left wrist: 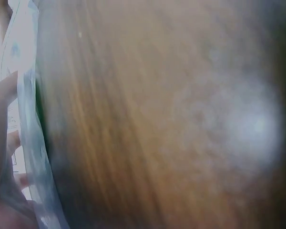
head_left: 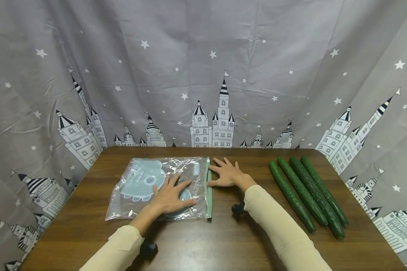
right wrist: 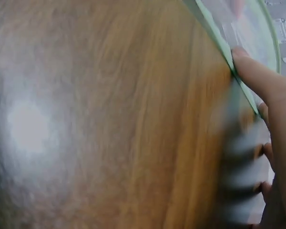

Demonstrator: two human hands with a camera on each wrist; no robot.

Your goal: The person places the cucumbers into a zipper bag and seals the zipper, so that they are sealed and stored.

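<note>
Plainly: both hands at a clear bag, four cucumbers at 3 o'clock

Dial: wooden bench seen from the person's seat, 12 at the far edge.

Clear plastic bag with a pale green edge strip (head_left: 176, 169) lies flat on the dark brown wood-grain bench (head_left: 203, 244), between 9 and 10 o'clock. Pale blue shapes with scalloped edging (head_left: 142, 180) show at the bag; printed or inside, cannot tell. Green strip (head_left: 208, 203) runs along the bag's 3 o'clock side.

Left hand (head_left: 171, 197): rests on the bag, toward 4 o'clock of its middle, fingers spread apart. Left wrist view mostly bench, blurred; bag border and parts of the hand at its 9 o'clock margin.

Right hand (head_left: 227, 175): just beyond the bag's 3 o'clock side, fingers spread apart, thumb tip touching the green strip. Right wrist view shows two green bands at the bag; whether its mouth is open, cannot tell.

Four long dark green cucumbers (head_left: 305, 195) lie side by side at 3 o'clock, well apart from the bag, far ends tipped toward 11.

Cream sleeves (head_left: 285, 229) on both arms. Grey curtain with white stars and castles (head_left: 176, 45) hangs behind the bench at 12.
</note>
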